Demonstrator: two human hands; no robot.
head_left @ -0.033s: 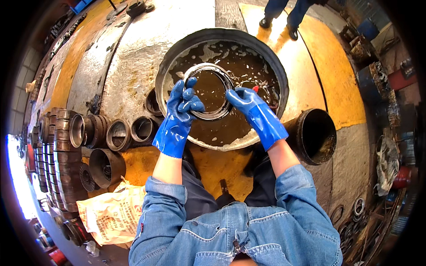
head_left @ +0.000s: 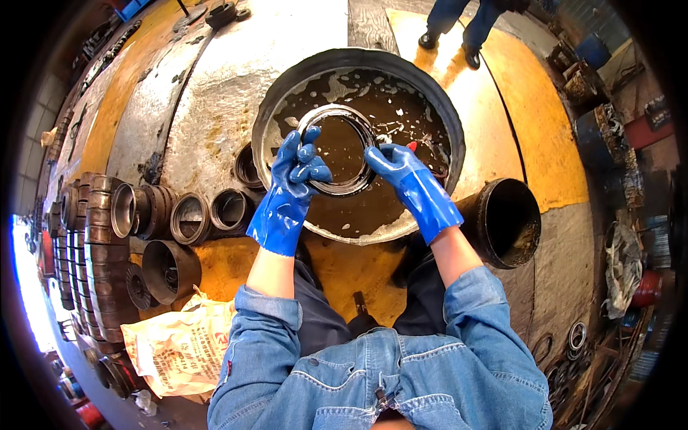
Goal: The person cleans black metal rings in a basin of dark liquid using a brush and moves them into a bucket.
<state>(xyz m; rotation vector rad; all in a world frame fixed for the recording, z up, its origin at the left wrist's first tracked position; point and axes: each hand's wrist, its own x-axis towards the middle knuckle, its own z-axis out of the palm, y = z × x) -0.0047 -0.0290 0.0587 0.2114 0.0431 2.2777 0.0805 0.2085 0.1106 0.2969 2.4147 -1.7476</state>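
At frame centre, the gloved left hand [head_left: 290,175] and right hand [head_left: 406,172] grip a ring [head_left: 335,110] from opposite sides, likely to steady it. Below it sits a tub [head_left: 358,59] of dark liquid [head_left: 373,211], placed where drips would likely land. Upper right, someone's legs [head_left: 481,27] stand beyond.

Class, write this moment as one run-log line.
left hand: gloved, gripping metal ring | right hand: gloved, gripping ring's right side | ring: over tub of murky liquid

Bright blue gloves [head_left: 276,218], silvery-grey metal ring [head_left: 333,110], murky brown water [head_left: 344,215], dark grey tub [head_left: 358,56], faded blue denim jacket [head_left: 344,369] with pale stitching, yellow-and-grey floor [head_left: 545,136].
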